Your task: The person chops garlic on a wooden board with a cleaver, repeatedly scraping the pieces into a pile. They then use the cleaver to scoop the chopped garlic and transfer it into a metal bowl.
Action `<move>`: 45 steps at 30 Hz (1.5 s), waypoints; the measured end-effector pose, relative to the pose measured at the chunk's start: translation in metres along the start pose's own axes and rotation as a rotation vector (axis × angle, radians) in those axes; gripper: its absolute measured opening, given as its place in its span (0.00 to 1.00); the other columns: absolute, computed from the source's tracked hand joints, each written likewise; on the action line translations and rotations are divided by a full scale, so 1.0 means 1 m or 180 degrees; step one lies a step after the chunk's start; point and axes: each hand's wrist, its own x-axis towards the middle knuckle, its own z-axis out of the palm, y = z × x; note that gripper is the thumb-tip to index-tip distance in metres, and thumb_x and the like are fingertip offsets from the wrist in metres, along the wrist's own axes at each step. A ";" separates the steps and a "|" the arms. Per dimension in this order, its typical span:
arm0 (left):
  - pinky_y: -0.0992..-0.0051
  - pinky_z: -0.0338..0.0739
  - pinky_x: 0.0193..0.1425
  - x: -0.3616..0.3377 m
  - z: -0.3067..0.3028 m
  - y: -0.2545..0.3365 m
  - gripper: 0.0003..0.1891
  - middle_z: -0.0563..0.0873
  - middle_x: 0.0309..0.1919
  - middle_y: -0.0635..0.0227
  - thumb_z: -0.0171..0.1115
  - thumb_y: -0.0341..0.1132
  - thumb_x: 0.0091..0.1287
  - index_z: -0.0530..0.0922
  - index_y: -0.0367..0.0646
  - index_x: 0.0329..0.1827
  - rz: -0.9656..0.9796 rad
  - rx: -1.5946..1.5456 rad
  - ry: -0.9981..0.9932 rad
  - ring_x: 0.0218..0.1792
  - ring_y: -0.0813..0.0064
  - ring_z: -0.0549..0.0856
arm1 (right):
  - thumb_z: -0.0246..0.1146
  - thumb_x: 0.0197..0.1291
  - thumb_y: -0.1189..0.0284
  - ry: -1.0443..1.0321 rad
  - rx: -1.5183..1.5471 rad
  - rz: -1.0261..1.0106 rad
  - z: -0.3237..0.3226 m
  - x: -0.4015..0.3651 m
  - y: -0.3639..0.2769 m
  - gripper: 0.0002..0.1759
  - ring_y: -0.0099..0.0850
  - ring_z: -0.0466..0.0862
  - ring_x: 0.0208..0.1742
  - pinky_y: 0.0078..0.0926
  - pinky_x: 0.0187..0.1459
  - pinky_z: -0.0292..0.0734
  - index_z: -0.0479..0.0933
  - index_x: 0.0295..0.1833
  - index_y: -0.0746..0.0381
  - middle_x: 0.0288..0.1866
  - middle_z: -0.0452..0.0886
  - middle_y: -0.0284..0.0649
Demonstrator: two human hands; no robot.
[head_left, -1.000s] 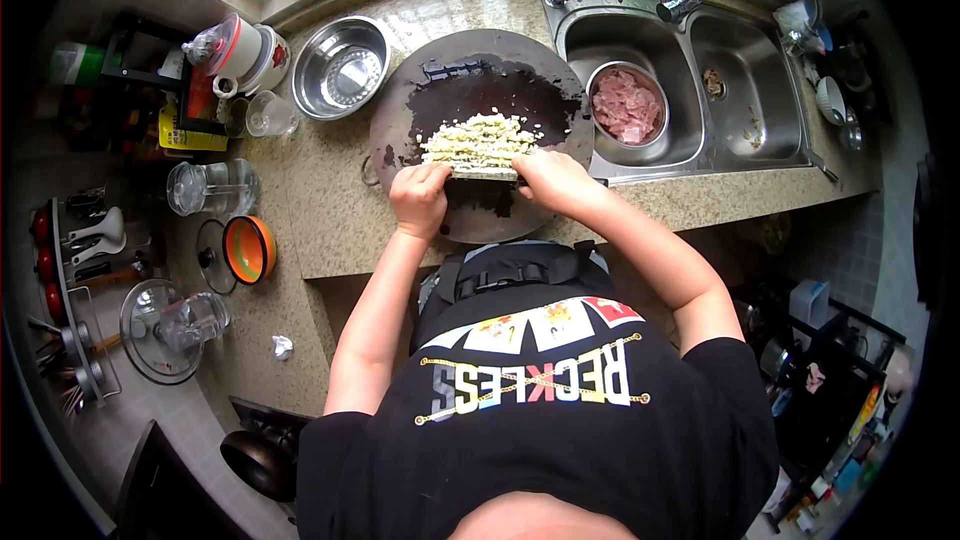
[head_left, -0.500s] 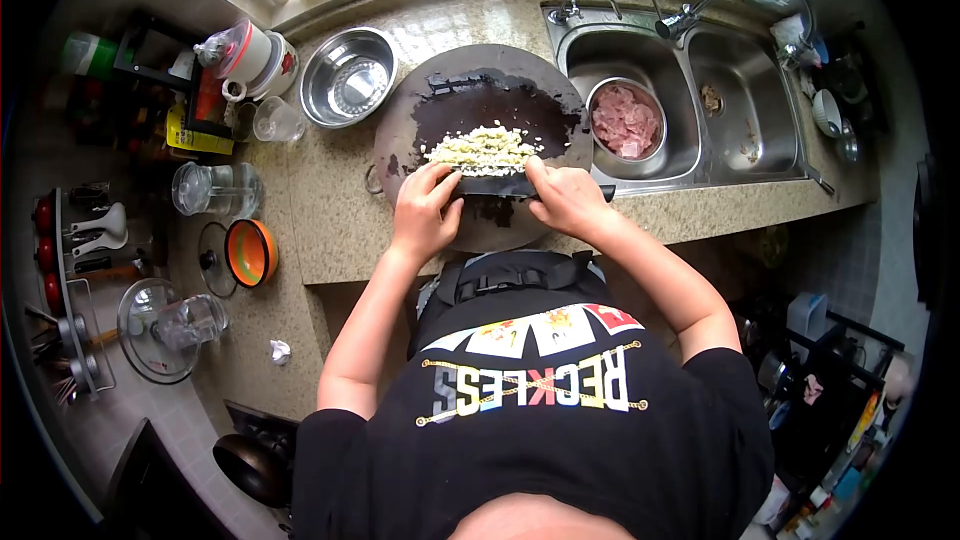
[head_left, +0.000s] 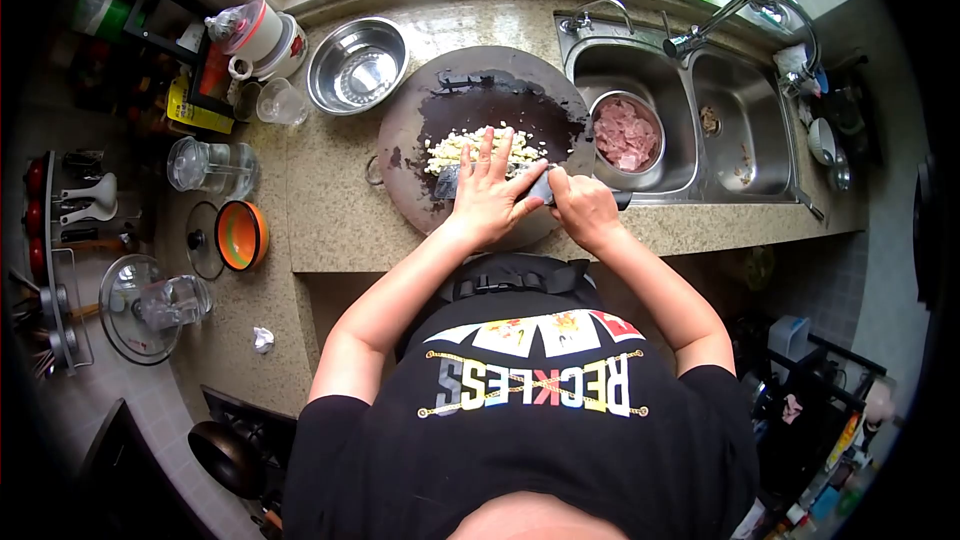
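Note:
A knife point(head_left: 541, 187) lies low across the round chopping board point(head_left: 405, 130), its blade flat beside a heap of pale, finely chopped food point(head_left: 455, 148), which looks like minced garlic. My right hand point(head_left: 585, 208) is closed around the dark handle at the right. My left hand point(head_left: 487, 198) is spread over the blade, its fingers stretched forward across the chopped pieces. Part of the blade and some of the heap are hidden beneath this hand. Loose bits lie scattered around the heap on the board's dark, wet middle.
Left of the board stands a steel bowl point(head_left: 358, 65). A double sink point(head_left: 690, 120) is on the right, with a bowl of raw pink meat point(head_left: 627, 135) in its left basin. An orange bowl point(head_left: 241, 235) and a glass jug point(head_left: 215, 168) stand at the left.
My left hand has let go of the blade's top edge and now lies spread over it and the food. The blade has tipped from edge-down to flatter. My right hand has shifted onto the handle.

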 end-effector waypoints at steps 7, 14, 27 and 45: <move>0.40 0.27 0.80 -0.020 0.000 -0.032 0.35 0.41 0.84 0.55 0.40 0.71 0.73 0.68 0.68 0.78 -0.0368 0.0162 -0.0024 0.83 0.47 0.33 | 0.78 0.40 0.70 -0.0180 -0.0189 0.0088 -0.026 -0.012 0.015 0.31 0.40 0.84 0.33 0.38 0.34 0.78 0.66 0.46 0.61 0.28 0.80 0.40; 0.43 0.30 0.81 -0.032 0.003 -0.059 0.35 0.44 0.84 0.57 0.36 0.66 0.77 0.66 0.58 0.79 -0.0721 -0.0442 -0.0145 0.83 0.48 0.35 | 0.74 0.47 0.71 -0.0242 0.0077 0.0654 -0.044 -0.032 0.045 0.26 0.44 0.85 0.35 0.44 0.35 0.78 0.67 0.48 0.58 0.29 0.81 0.43; 0.42 0.37 0.81 -0.039 0.012 -0.034 0.37 0.40 0.83 0.48 0.43 0.67 0.73 0.56 0.67 0.83 0.0044 -0.0460 0.0280 0.83 0.43 0.38 | 0.55 0.70 0.72 -0.1316 0.5000 0.3098 0.000 0.022 0.015 0.07 0.20 0.69 0.19 0.21 0.19 0.63 0.67 0.50 0.54 0.25 0.71 0.31; 0.40 0.27 0.80 -0.026 0.017 -0.023 0.30 0.37 0.84 0.52 0.43 0.68 0.73 0.65 0.80 0.78 0.0206 -0.0073 0.0331 0.83 0.47 0.32 | 0.49 0.74 0.66 -0.1612 0.5887 0.3584 -0.005 0.001 -0.012 0.03 0.19 0.67 0.17 0.19 0.18 0.62 0.65 0.50 0.49 0.24 0.69 0.29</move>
